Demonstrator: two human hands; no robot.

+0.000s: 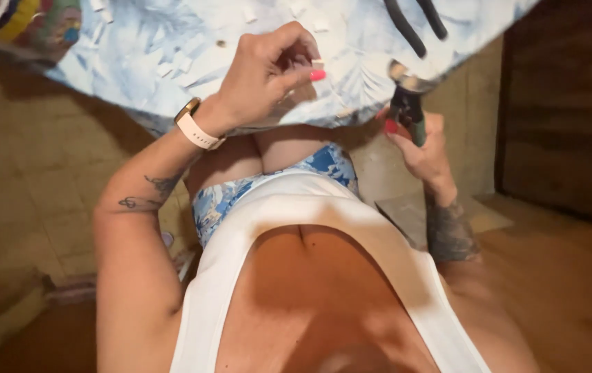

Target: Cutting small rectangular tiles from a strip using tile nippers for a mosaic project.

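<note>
Your left hand (pixel 261 76) pinched a small white tile piece (pixel 318 64) over the bench's (pixel 137 62) near edge. Your right hand (pixel 423 141), closed around the nippers (pixel 406 97), waited just right of it, the nipper head pointing toward the piece.

Small white tile piece (pixel 318 64) pinched upright; green-handled nippers (pixel 406 103) gripped upright.
</note>
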